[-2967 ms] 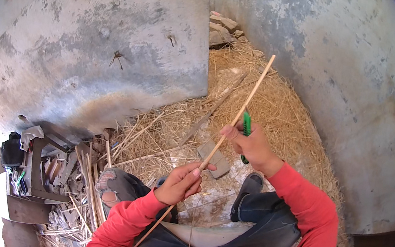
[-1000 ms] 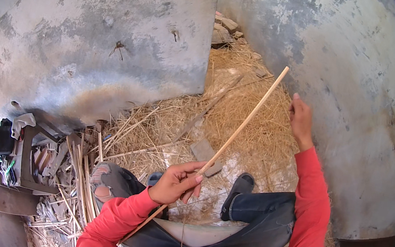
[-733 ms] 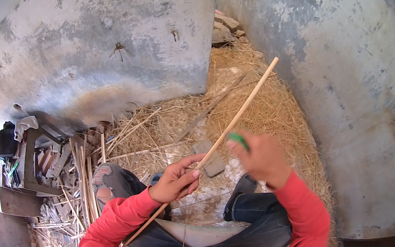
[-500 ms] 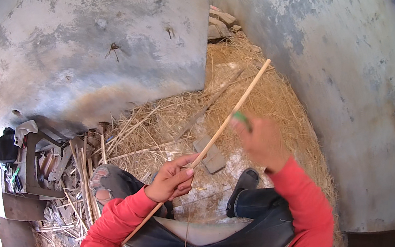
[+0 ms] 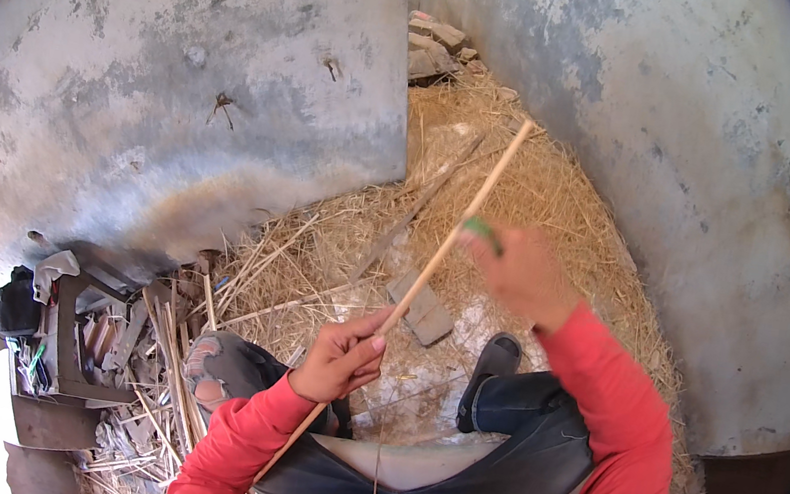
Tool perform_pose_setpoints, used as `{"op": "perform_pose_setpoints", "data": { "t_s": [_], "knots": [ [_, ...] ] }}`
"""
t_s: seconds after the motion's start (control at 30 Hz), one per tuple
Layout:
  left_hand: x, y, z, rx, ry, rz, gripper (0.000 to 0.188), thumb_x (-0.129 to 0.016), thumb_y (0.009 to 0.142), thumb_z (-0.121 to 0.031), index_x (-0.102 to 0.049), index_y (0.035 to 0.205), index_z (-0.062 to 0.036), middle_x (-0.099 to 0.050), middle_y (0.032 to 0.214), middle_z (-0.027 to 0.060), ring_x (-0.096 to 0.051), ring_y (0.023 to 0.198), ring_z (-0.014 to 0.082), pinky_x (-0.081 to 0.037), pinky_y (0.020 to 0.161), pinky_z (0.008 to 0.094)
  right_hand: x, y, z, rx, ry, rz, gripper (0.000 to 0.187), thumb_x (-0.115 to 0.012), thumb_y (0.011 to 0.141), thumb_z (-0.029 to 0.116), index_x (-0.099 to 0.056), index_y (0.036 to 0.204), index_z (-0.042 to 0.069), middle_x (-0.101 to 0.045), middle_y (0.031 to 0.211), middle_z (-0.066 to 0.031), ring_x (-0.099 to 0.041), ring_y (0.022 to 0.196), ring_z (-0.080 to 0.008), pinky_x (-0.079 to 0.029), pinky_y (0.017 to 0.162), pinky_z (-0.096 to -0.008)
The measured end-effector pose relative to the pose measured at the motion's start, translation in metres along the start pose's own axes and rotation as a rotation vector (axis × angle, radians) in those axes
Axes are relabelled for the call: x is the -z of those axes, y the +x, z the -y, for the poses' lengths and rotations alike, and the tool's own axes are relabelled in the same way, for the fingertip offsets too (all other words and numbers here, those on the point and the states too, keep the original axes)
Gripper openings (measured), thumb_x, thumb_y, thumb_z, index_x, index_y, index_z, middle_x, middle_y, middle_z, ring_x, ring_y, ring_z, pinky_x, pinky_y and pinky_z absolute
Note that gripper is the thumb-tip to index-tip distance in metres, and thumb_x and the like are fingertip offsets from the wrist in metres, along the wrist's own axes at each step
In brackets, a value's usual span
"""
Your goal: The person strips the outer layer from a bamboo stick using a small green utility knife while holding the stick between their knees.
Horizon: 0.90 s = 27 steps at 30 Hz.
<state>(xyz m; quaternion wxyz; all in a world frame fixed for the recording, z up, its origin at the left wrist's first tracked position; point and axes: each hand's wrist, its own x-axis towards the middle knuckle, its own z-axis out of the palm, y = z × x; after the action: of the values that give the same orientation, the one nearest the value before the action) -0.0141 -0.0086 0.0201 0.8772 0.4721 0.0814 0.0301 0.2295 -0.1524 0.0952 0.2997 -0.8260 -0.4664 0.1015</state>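
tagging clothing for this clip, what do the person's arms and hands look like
Both arms are covered by long red sleeves, the left sleeve and right sleeve, each ending at the wrist. The left hand and right hand are bare: no gloves, rings or watch show. The right hand is motion-blurred, so fine detail cannot be told.

left hand (image 5: 340, 359) grips long stick (image 5: 442, 254) | right hand (image 5: 520, 272) holds green-handled tool (image 5: 479, 229) against it

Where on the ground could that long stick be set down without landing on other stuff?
The straw bed between the flat grey block and the right wall lies open. It is crowded at the left, where cut sticks and metal scraps pile by the person's knee.
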Motion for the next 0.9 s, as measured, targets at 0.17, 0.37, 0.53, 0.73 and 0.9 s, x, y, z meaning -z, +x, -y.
{"op": "perform_pose_setpoints", "data": {
  "t_s": [0.17, 0.37, 0.53, 0.73, 0.9],
  "knots": [
    [-0.010, 0.006, 0.013, -0.004, 0.160, 0.061, 0.048, -0.049, 0.105, -0.006, -0.039, 0.152, -0.0033, -0.038, 0.067, -0.0053, -0.034, 0.055, 0.0039, -0.030, 0.050, 0.0214, 0.047, 0.021, -0.062, -0.147, -0.156, -0.109, 0.055, -0.045, 0.102, 0.053, -0.070, 0.119, 0.007, -0.061, 0.067, -0.0169, -0.061, 0.059, -0.0301, -0.048, 0.059, -0.0430],
    [-0.005, 0.006, 0.005, -0.024, 0.210, -0.062, 0.048, -0.051, 0.104, -0.005, -0.041, 0.151, -0.0038, -0.040, 0.067, -0.0048, -0.035, 0.057, 0.0041, -0.030, 0.051, 0.0209, -0.021, -0.023, 0.007, 0.139, -0.081, 0.100, 0.052, -0.049, 0.099, 0.052, -0.070, 0.117, 0.007, -0.064, 0.071, -0.0234, -0.067, 0.067, -0.0360, -0.051, 0.062, -0.0452],
    [0.005, -0.001, 0.008, -0.007, 0.110, -0.054, 0.049, -0.052, 0.104, -0.006, -0.041, 0.151, -0.0043, -0.041, 0.068, -0.0048, -0.036, 0.057, 0.0044, -0.031, 0.051, 0.0207, -0.026, -0.013, -0.002, 0.106, -0.071, 0.035, 0.049, -0.050, 0.100, 0.048, -0.069, 0.121, 0.008, -0.063, 0.070, -0.0184, -0.063, 0.061, -0.0305, -0.049, 0.058, -0.0432],
    [-0.014, -0.002, 0.013, 0.050, 0.169, 0.107, 0.050, -0.055, 0.102, -0.005, -0.043, 0.150, -0.0042, -0.044, 0.068, -0.0040, -0.039, 0.057, 0.0045, -0.034, 0.051, 0.0218, 0.063, 0.035, -0.133, -0.204, 0.055, -0.469, 0.061, -0.043, 0.102, 0.057, -0.071, 0.116, 0.004, -0.051, 0.063, -0.0059, -0.048, 0.060, -0.0167, -0.043, 0.061, -0.0337],
    [-0.013, 0.003, 0.004, -0.083, 0.421, -0.037, 0.045, -0.059, 0.101, -0.006, -0.050, 0.145, -0.0029, -0.047, 0.070, -0.0070, -0.039, 0.060, 0.0008, -0.032, 0.052, 0.0195, 0.054, 0.025, -0.110, -0.132, 0.046, -0.481, 0.064, -0.045, 0.100, 0.060, -0.073, 0.110, 0.004, -0.041, 0.058, -0.0028, -0.044, 0.058, -0.0148, -0.039, 0.057, -0.0351]
  ]
}}
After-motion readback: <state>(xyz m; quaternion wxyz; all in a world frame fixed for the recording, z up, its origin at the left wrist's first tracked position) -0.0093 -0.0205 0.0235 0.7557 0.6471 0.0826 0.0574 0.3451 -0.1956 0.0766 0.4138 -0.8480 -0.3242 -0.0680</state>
